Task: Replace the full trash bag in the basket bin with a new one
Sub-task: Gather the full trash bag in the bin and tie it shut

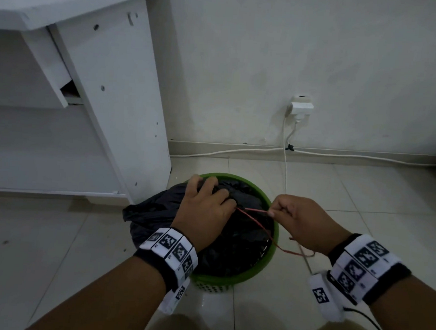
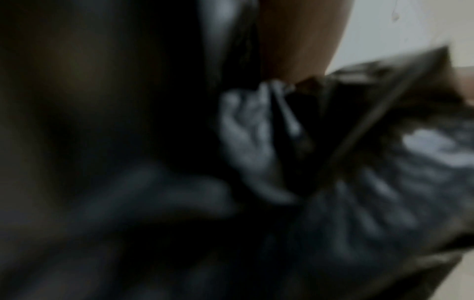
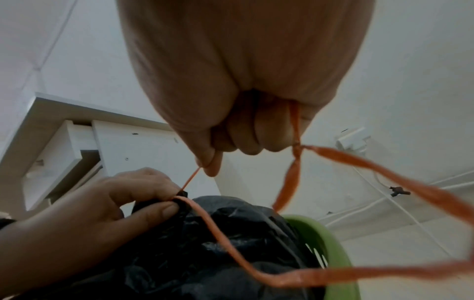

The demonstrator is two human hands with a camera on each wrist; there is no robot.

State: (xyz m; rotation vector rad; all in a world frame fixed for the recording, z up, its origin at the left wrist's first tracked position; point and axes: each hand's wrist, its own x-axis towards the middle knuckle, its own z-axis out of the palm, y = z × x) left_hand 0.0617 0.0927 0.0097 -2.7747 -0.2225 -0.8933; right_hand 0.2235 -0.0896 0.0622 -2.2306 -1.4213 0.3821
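Note:
A green basket bin [image 1: 273,247] [image 3: 325,241] stands on the tiled floor with a full black trash bag [image 1: 235,245] [image 3: 205,243] [image 2: 359,213] in it. My left hand [image 1: 209,202] [image 3: 107,207] grips the gathered neck of the bag near the bin's middle. An orange-red string [image 1: 257,211] [image 3: 231,251] runs from that neck to my right hand [image 1: 295,218] [image 3: 231,130], which pinches it taut between thumb and finger. The string's loose ends loop down over the bin's right rim. The left wrist view is dark and blurred.
A white desk [image 1: 108,102] stands left of the bin, close to its rim. A wall socket with a plug [image 1: 301,107] and white cables [image 1: 285,169] sit behind and right of the bin. Pale floor tiles [image 1: 363,194] spread around.

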